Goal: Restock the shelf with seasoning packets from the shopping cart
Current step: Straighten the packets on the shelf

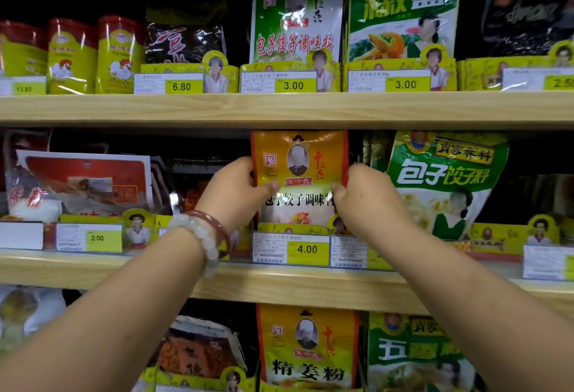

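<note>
An orange and yellow seasoning packet [299, 155] stands upright in the middle row of the wooden shelf [279, 283], behind a 4.00 price tag [290, 250]. My left hand [236, 188] grips its left edge, thumb across the front. My right hand [366, 196] grips its right edge the same way. A white bead bracelet and a red bangle sit on my left wrist. The shopping cart is out of view.
A green dumpling-seasoning bag [444, 183] leans right of the held packet. A red and white packet [84, 183] lies at the left. The upper shelf board [279, 109] carries green packets and red-lidded jars. Ginger powder packets [307, 348] fill the row below.
</note>
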